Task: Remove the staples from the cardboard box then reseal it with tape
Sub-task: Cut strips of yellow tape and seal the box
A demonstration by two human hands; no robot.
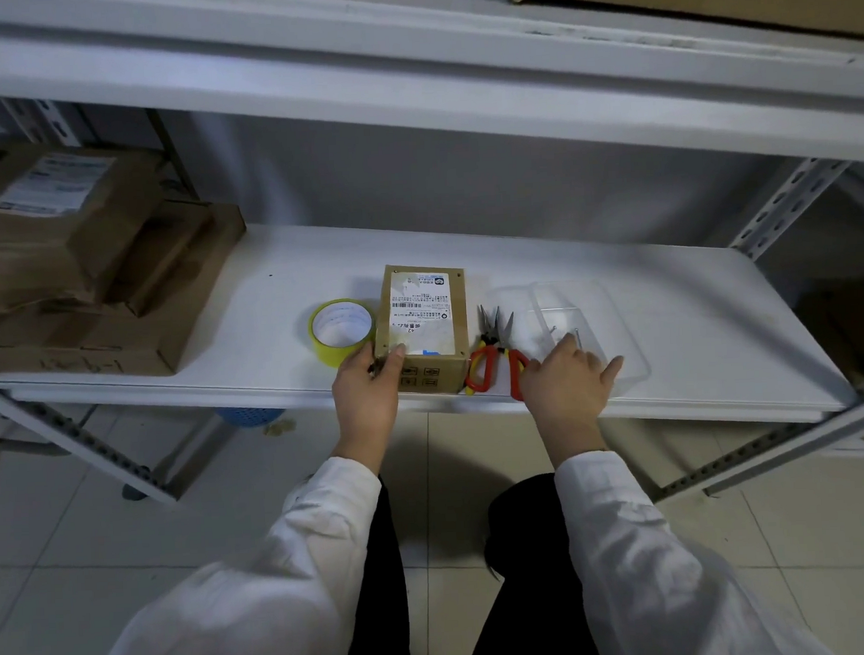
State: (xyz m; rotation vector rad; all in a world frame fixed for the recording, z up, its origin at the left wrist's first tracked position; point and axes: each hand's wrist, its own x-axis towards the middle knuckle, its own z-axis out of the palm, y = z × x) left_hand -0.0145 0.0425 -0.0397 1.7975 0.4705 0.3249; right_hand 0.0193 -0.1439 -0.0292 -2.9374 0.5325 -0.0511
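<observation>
My left hand (368, 394) gripped the box corner; my right hand (561, 386) held nothing.

The cardboard box (422, 318) lay flat near the front edge of the shelf (693, 335), between the tape roll (328, 354) and the pliers (495, 342). My left fingers (396, 352) curled around its near left corner, with the thumb on the top. My right fingers (615, 366) were spread and relaxed over the red handles and the near edge of the clear tray (605, 305); I could not tell if they touched. I judged the box small, light and quite stiff, but its label looked smooth, so it could slide on the white shelf. The best hold, I thought, was at the corners and side walls, pressing down while the pliers pulled.
</observation>
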